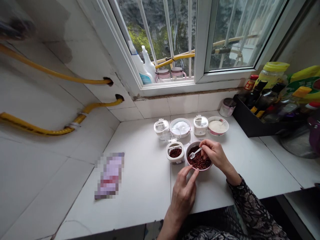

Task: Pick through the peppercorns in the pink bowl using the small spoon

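Observation:
A bowl (188,154) of dark reddish-brown dried peppercorn-like spice stands near the middle of the counter. My right hand (215,156) pinches the handle of a small white spoon (192,155), whose scoop is over the spice. My left hand (183,191) has its fingers stretched out and apart, with fingertips touching the bowl's near rim. Just left of the bowl stands a small white seasoning jar (175,160), lid raised, with the same dark spice inside. The raised lid is clear and partly overlaps the things behind it.
Behind stand two more seasoning jars (161,127) (200,126), a bowl of white grains (180,127) and a bowl of off-white powder (218,126). A black box of bottles (246,121) is at the right. A blurred purple packet (110,176) lies left on the white counter (145,186).

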`<state>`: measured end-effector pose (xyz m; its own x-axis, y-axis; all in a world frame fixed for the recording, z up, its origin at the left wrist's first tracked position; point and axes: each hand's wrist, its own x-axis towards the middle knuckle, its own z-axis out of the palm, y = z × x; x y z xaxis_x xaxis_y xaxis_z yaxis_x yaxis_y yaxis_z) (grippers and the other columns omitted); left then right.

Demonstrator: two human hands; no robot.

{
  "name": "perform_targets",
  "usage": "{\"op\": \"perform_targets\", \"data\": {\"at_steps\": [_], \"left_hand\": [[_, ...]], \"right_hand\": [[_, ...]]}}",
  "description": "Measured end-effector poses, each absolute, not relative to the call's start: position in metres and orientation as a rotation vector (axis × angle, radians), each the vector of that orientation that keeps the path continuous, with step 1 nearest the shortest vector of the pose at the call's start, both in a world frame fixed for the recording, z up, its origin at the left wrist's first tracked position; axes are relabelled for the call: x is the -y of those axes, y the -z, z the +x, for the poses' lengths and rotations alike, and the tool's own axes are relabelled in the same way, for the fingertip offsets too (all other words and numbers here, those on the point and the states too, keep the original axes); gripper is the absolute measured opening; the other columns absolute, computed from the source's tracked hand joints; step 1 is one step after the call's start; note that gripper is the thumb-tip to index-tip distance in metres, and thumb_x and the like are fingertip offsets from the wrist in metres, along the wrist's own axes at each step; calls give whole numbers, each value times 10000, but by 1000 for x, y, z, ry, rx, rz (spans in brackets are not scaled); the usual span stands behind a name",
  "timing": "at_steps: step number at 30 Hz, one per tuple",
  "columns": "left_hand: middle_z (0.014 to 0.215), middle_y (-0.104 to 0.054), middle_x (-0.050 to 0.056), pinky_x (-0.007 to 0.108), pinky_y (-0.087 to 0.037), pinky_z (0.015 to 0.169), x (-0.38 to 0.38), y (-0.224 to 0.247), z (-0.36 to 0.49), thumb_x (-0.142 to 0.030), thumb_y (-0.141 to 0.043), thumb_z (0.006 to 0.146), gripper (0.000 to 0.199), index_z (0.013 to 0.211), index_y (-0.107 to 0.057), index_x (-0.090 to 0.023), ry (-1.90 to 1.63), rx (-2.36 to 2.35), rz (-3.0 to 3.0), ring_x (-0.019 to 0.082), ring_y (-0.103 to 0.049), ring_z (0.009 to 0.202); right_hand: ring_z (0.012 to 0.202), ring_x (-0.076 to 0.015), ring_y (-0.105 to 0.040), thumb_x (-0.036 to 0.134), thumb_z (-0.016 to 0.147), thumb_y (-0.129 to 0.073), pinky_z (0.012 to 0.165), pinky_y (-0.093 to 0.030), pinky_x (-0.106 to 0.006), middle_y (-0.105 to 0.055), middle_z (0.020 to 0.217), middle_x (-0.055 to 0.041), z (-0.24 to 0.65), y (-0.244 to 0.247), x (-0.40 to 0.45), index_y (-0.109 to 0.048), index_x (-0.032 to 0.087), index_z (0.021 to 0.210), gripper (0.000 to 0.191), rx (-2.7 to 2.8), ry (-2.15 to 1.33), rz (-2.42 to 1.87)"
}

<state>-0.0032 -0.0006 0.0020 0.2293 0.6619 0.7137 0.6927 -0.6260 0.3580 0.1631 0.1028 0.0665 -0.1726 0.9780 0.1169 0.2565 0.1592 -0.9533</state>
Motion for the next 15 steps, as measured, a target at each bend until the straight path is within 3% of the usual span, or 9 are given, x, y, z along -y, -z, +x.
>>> {"op": "perform_targets", "data": {"at_steps": [15], "left_hand": [[1266,-551,140,385,-547,1002,1,-1,-3,63,-448,878,570,1388,-525,-181,1393,1346,-2436,230,-540,1234]], "right_hand": [[394,-109,-525,287,805,-519,429,-419,-222,-593,520,42,166,-66,-103,-612,188,768,140,1496,-1091,-1203]]}}
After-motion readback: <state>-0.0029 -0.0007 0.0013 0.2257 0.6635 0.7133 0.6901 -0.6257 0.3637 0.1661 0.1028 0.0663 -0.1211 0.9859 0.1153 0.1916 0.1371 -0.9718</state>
